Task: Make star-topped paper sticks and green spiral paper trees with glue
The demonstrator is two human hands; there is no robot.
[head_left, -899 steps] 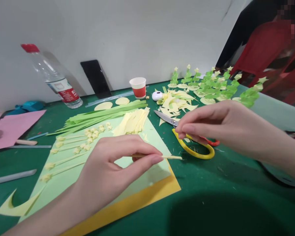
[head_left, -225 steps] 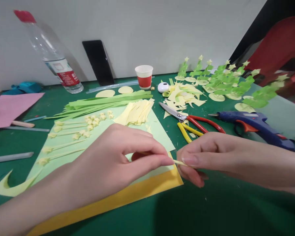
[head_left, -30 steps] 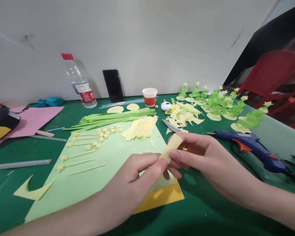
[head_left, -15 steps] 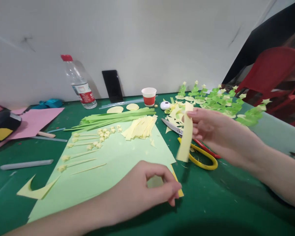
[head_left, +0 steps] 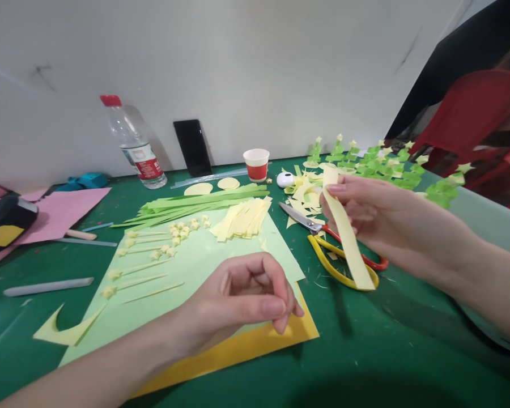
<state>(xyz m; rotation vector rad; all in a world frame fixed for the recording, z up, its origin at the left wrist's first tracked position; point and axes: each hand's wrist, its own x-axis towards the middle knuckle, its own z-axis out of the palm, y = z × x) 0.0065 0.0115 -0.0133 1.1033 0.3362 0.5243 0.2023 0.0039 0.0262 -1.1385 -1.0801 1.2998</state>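
Note:
My right hand (head_left: 374, 212) pinches a pale yellow paper strip (head_left: 349, 241) near its upper end. The strip hangs down in front of the scissors (head_left: 314, 226), which lie on the table with red and yellow handles. My left hand (head_left: 255, 297) hovers over the near right part of the light green paper sheet (head_left: 221, 266), fingers curled and thumb against them, with nothing visible in it. On that sheet lie a pile of pale yellow strips (head_left: 244, 220), small folded paper stars (head_left: 181, 231) and thin sticks (head_left: 153, 293), several tipped with stars.
Green strips (head_left: 187, 205) lie behind the sheet, a yellow sheet (head_left: 238, 354) under it. At the back stand a bottle (head_left: 142, 158), a phone (head_left: 192, 148) and a paper cup (head_left: 256, 165). Paper scraps (head_left: 306, 192) and star-topped green paper plants (head_left: 378, 167) are on the right; a tape measure (head_left: 8, 224) is left.
My left hand has moved left and up, uncovering more of the yellow sheet. The strip in my right hand has swung its lower end to the right, over the scissor handles.

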